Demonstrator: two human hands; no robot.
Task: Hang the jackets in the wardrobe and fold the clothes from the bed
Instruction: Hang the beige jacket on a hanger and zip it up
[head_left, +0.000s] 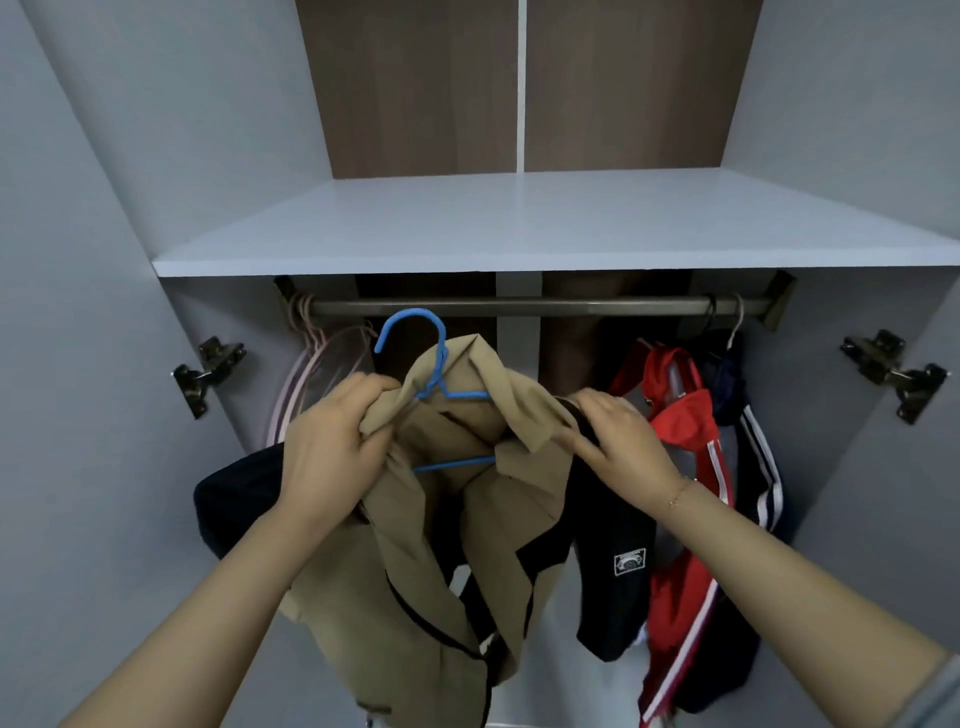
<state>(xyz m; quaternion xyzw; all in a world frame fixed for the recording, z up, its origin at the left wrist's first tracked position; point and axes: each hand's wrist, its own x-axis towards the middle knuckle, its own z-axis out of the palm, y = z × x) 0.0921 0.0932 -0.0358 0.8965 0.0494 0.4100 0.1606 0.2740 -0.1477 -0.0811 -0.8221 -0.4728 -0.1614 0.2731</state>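
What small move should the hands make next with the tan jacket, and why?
Probably lift the blue hanger until its hook catches the rail. The tan jacket already sits on the hanger, the left hand and right hand grip its shoulders, and the hook hangs free just below the rail, in the bare stretch between the pink hangers and the red jacket.

head cam | faces forward, slightly down into open wardrobe (519, 218) | close, at rail (519, 306) height | single view

Rail (519, 306) middle free; hangers (311, 364) left, jackets (691, 441) right.
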